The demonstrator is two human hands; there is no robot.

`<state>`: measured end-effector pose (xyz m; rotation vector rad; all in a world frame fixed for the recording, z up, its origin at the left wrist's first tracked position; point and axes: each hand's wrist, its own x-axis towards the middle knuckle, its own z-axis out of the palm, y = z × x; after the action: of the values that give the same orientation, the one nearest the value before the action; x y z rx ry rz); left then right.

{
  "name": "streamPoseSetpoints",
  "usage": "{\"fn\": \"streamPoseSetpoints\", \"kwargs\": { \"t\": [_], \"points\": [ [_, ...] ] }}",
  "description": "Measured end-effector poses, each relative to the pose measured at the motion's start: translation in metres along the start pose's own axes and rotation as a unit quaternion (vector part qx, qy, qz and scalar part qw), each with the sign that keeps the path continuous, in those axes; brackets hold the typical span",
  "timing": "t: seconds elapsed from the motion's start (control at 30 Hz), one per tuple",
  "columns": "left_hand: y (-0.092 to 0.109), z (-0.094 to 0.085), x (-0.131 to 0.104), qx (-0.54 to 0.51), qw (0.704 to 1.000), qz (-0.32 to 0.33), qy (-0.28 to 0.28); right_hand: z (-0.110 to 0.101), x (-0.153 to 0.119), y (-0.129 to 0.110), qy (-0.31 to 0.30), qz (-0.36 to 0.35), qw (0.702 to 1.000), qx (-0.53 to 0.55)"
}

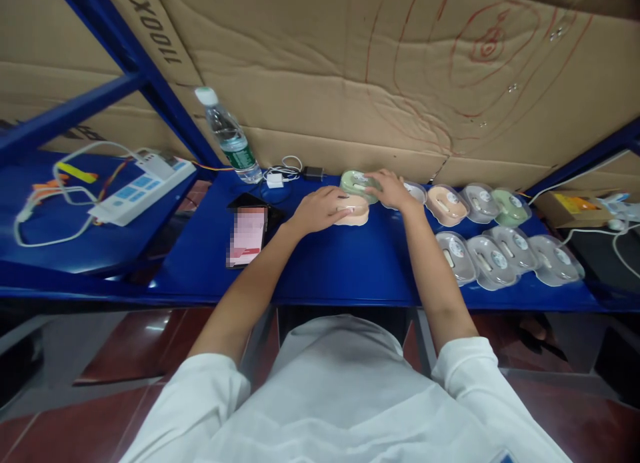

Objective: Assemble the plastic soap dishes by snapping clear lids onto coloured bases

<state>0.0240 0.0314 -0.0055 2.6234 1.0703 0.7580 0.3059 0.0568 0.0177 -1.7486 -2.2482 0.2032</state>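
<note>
My left hand (323,208) is wrapped over the left side of a peach-coloured case (356,213) on the blue table. Just behind that case sits a green case (354,181), and my right hand (391,187) has its fingers closed on its right side. To the right, partly behind my right hand, is a pale case (416,192). Beyond it stand another peach case (447,205), a grey case (479,203) and a second green case (511,207), in clear packaging with round stickers.
Several grey packaged cases (493,262) lie at the front right. On the left are a phone (249,235), a water bottle (235,146), a white charger (275,180) and a power strip (143,190). A cardboard wall (300,70) stands behind; an open box (575,210) is far right.
</note>
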Motion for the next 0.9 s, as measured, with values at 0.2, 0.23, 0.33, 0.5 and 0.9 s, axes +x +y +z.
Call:
{"fn": "streamPoseSetpoints", "kwargs": {
  "t": [0.2, 0.23, 0.33, 0.5, 0.9],
  "points": [
    [-0.012, 0.000, 0.001, 0.031, 0.998, -0.054, 0.014, 0.001, -0.002, 0.000, -0.002, -0.003, 1.000, -0.001],
    [-0.013, -0.002, 0.001, 0.037, 0.997, -0.066, 0.024, -0.002, 0.001, 0.000, -0.008, -0.004, 1.000, -0.002],
    [-0.009, -0.007, 0.001, 0.086, 0.989, -0.093, 0.077, -0.012, 0.012, 0.000, -0.026, -0.010, 1.000, 0.007],
    [0.022, -0.012, 0.000, 0.199, 0.975, -0.031, 0.092, -0.027, 0.025, -0.011, -0.012, -0.010, 1.000, 0.023],
    [0.030, -0.008, -0.009, 0.153, 0.977, 0.087, -0.121, -0.010, 0.015, -0.085, -0.188, 0.009, 0.978, -0.086]
  ]
}}
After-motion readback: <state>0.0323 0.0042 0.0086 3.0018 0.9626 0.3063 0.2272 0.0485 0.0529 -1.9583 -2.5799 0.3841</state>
